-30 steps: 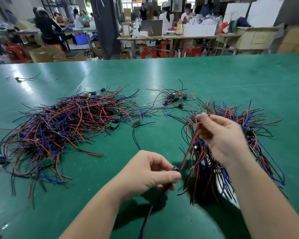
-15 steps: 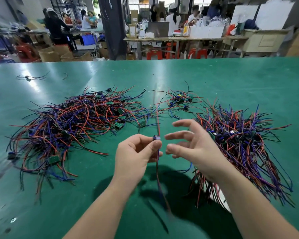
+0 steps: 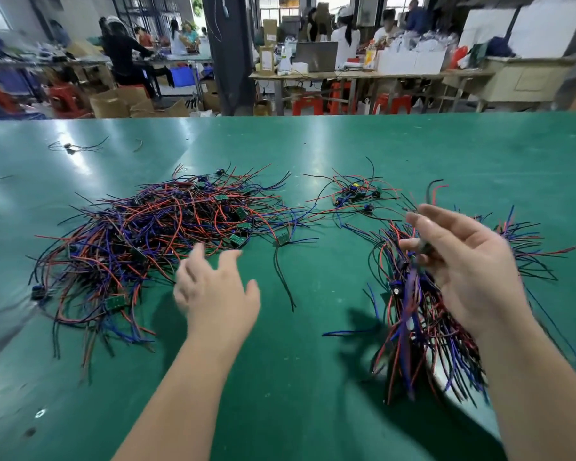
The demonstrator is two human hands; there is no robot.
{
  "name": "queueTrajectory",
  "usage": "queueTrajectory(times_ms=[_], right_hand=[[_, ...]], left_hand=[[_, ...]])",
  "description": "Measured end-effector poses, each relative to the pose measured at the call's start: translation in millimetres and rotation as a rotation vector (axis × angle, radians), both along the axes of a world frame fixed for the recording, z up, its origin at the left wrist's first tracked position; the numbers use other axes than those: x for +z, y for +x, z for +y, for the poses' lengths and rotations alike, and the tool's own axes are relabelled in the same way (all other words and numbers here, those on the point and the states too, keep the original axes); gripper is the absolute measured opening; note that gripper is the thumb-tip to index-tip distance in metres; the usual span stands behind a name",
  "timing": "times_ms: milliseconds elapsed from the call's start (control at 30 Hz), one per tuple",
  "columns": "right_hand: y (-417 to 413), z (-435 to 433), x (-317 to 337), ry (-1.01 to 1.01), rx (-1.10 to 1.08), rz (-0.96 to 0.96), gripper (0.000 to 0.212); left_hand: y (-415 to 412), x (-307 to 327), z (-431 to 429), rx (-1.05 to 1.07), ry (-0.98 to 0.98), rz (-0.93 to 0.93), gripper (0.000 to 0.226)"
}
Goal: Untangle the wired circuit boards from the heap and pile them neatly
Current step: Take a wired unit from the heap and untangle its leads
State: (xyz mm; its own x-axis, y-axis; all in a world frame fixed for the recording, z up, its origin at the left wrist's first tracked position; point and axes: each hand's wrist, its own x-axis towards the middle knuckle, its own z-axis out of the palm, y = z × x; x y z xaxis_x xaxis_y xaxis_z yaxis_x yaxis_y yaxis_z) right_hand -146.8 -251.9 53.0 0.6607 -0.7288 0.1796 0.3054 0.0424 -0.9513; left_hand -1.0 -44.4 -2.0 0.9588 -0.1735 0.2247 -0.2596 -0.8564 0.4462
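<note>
The left hand (image 3: 218,291) is spread and holds nothing, hovering just beside the near edge of the heap (image 3: 153,241), the big tangle of red, blue and black wires with small green boards that lies ahead and to its left. The right hand (image 3: 463,271) is loosely spread above the pile (image 3: 423,314), the sorted bundle whose wires all run roughly one way beneath and toward the person from it. A dark blur sits at its fingers; whether they pinch a board or have let go, I cannot tell.

By the look of it, the step in hand is the turnover between pieces: one unit going onto the pile, the left hand reaching for another. The heap is far larger than the pile, so the task seems early.

A single board (image 3: 282,239) with a long black lead lies between the hands, apart from the heap's edge and free of crossings. It looks the easiest next pick. Otherwise the next move calls for pinching one board at the heap's fringe and drawing it out slowly along its wires, the other hand steadying the rest.

A small cluster (image 3: 354,194) lies beyond the gap between the hands. The tabletop (image 3: 296,377) between and before the hands is bare green, wide enough for pulling leads straight. Its near edge curves in just under the right forearm, where the pile's wire ends overhang, so anything tugged that way may slip off.
</note>
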Motion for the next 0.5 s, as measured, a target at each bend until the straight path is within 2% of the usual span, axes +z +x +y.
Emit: queueTrajectory(times_ms=[67,133,200,267,400,500], right_hand=[[-5,-19,-6,-0.224,-0.21,0.339,0.034],[-10,-28,-11,-0.465,-0.341,0.728,0.045],[-10,-25,-12,-0.588,-0.396,0.886,0.052],[-8,-19,-11,-0.661,-0.428,0.834,0.05],[-3,-3,-11,-0.73,-0.413,0.545,0.029],[0,7,-11,-0.625,-0.338,0.37,0.019]], left_hand=[[10,-1,7,0.099,0.122,0.161,0.047],[16,-1,10,0.113,0.14,0.221,0.039],[19,-3,14,0.08,0.109,0.187,0.04],[21,-5,16,0.037,0.002,0.144,0.049],[21,2,13,-0.058,-0.286,0.068,0.049],[11,11,5,-0.151,-0.55,-0.133,0.048]])
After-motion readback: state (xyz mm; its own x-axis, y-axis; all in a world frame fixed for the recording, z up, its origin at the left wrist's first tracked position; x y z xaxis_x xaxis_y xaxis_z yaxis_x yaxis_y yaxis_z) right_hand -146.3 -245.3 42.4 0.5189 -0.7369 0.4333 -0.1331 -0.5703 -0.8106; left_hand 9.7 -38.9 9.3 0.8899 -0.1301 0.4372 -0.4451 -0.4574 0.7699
